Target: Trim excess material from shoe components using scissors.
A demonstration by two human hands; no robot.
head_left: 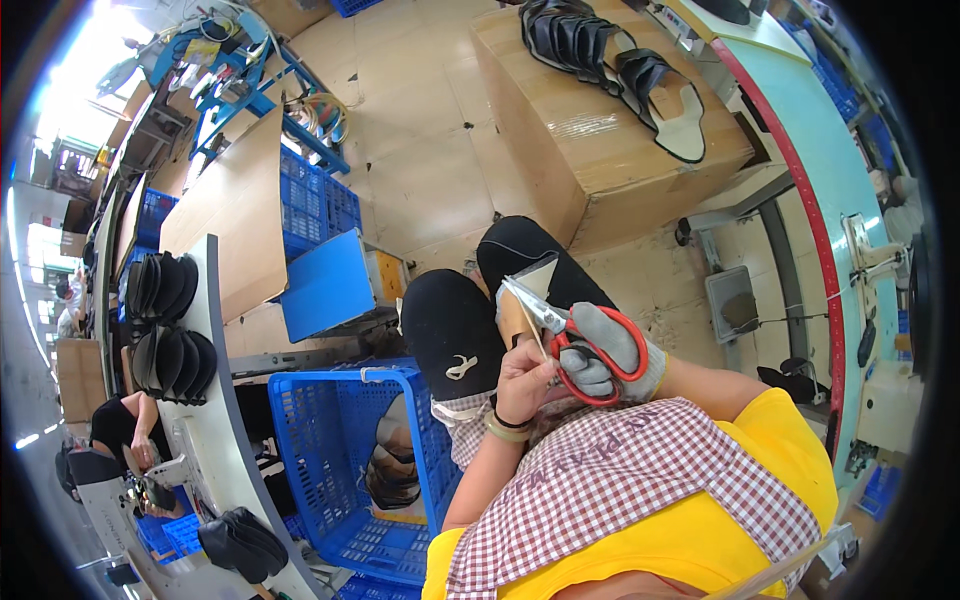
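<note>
two hands meet before the checked apron (600,470): the gloved right hand (605,335) has its fingers closed through the red loops of the scissors (553,318), blades pointing forward and left. the bare left hand (525,378) pinches a tan piece (513,320) just beside the blades, near the black-clad knees (445,330). leftward, a blue basket (320,470) holds dark pieces (392,468), and stacked black curved parts (175,365) lie along the bench (225,440). ahead, black open shoes (590,45) rest on a cardboard box (610,150).
</note>
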